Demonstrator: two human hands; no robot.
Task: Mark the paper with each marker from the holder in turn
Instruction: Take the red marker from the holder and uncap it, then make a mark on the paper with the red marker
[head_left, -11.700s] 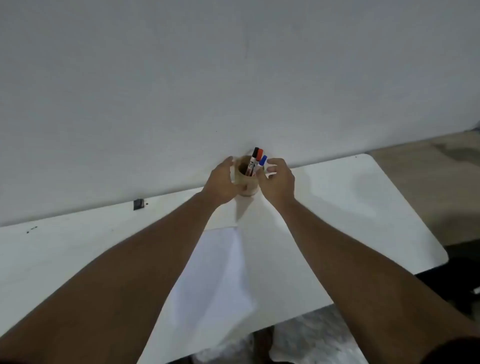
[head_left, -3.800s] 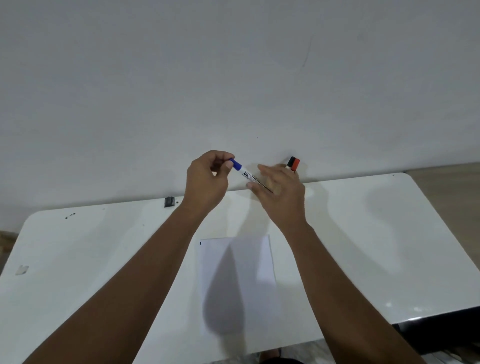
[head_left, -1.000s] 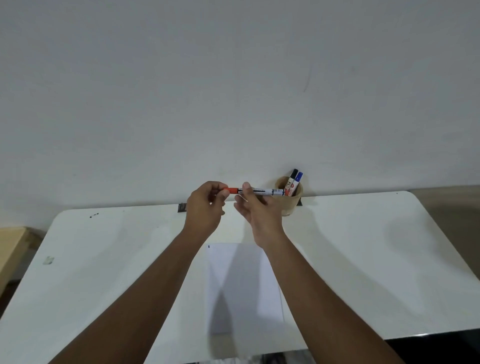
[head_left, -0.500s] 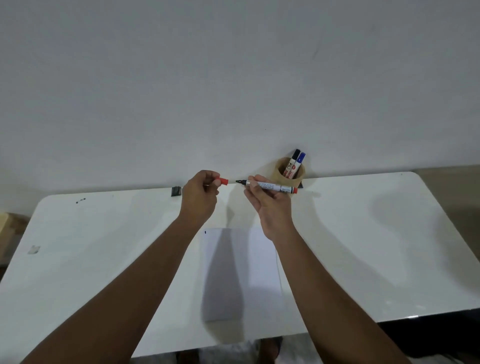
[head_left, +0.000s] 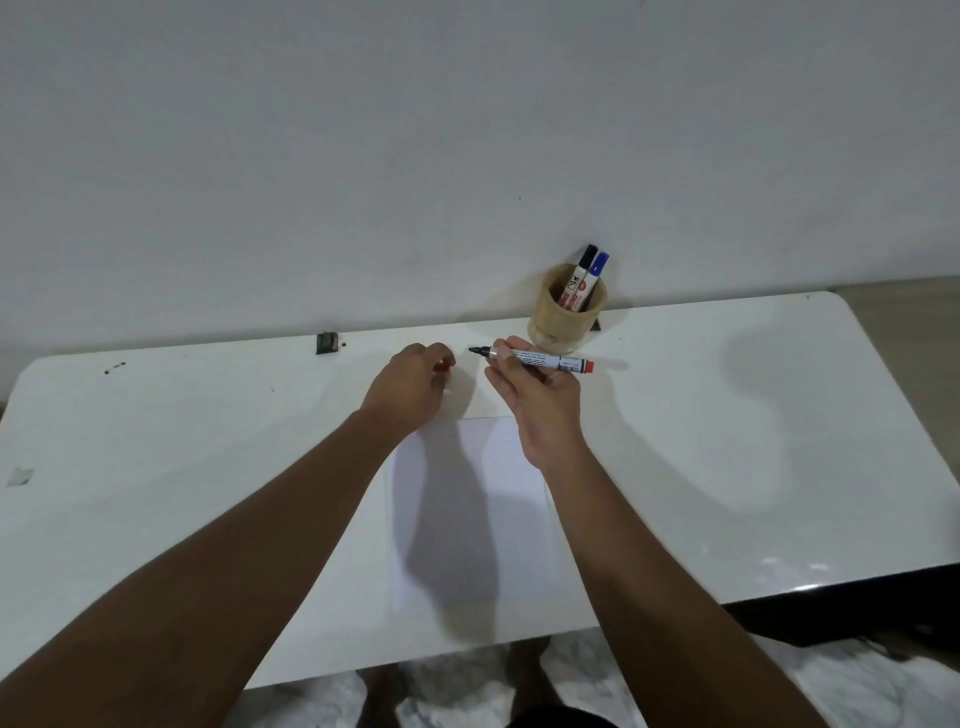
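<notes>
My right grip (head_left: 535, 387) holds the uncapped marker (head_left: 535, 359), my left (head_left: 410, 387) its red cap (head_left: 443, 367), above one paper (head_left: 467, 514); two markers (head_left: 584, 278) stand in one holder (head_left: 566, 317) behind.

A glossy white table (head_left: 727, 415) stands against a plain grey-white wall (head_left: 363, 156), marbled floor (head_left: 857, 686) below

The table (head_left: 727, 415) is glossy white, the paper (head_left: 467, 519) plain white, the wall (head_left: 415, 130) pale grey. The wooden holder (head_left: 566, 317) is tan. In it stand a black-capped marker (head_left: 583, 270) and a blue-capped marker (head_left: 596, 270). The uncapped marker (head_left: 535, 359) has a white barrel, a dark tip and a red end. The cap (head_left: 444, 367) is red.
</notes>
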